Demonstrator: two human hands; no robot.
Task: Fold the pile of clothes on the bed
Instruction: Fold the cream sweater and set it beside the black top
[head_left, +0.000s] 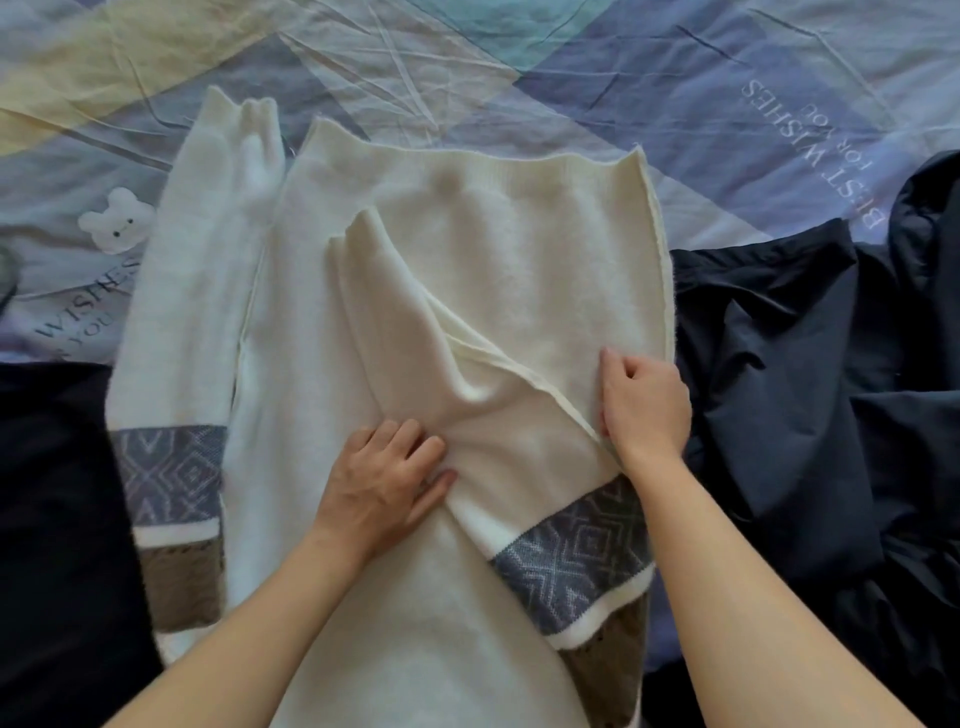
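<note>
Looking down: you see a cream sweater (363, 322) spread flat on the bed sheet (675, 78), with its hem at the far end and the shoulders toward you.
Containers: I cannot see any box or basket here; the clothes lie directly on the sheet.
Long axis: the sweater body runs from you away to the far side, a little tilted to the left at the top.
Sleeves: the left sleeve (192, 291) lies straight beside the body, its cuff far from you; the right sleeve (415, 322) is folded across the body, with the cuff pointing up and to the left.
Left hand (387, 480): your palm presses flat on the folded sleeve, fingers spread, holding nothing.
Right hand (641, 402): your fingers are curled and pinch the seam at the right edge of the sweater.
Edges: a dark jacket (810, 374) touches the right edge of the sweater; another dark garment (57, 519) lies just beside the left sleeve.
Open room: the sheet beyond the hem is free.
</note>
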